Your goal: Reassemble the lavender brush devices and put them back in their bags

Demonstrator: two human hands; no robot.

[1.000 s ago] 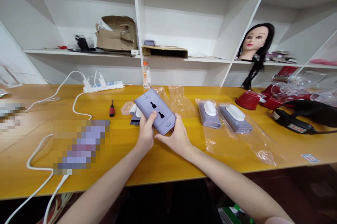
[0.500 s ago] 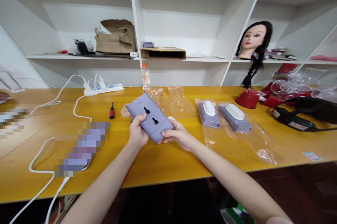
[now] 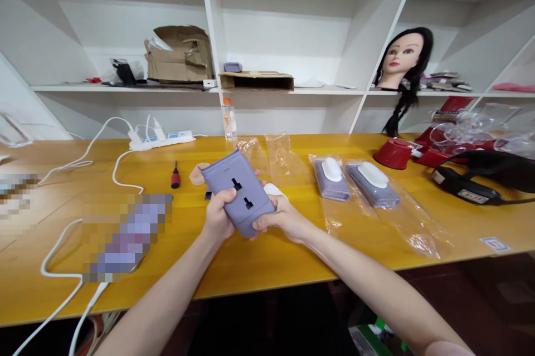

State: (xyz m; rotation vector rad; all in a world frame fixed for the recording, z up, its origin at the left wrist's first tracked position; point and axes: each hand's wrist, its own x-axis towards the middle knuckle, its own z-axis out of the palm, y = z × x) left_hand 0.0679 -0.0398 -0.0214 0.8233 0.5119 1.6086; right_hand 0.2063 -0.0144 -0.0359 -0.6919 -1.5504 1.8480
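A lavender plastic socket unit (image 3: 239, 191) is gripped with curled fingers by the left hand (image 3: 217, 216) and right hand (image 3: 284, 222), above a yellow wooden table (image 3: 267, 267). A red-handled screwdriver (image 3: 175, 176) and bagged lavender units (image 3: 332, 179) are laid nearby, with white shelving (image 3: 284, 38) beyond.

A lavender plastic socket adapter (image 3: 240, 191), a flat slab with rounded corners, sits tilted between the left hand (image 3: 217, 216) and right hand (image 3: 280, 221) above the counter (image 3: 292, 267), far end pointing up and left (two black socket slots (image 3: 237, 184) face upward, one behind the other).
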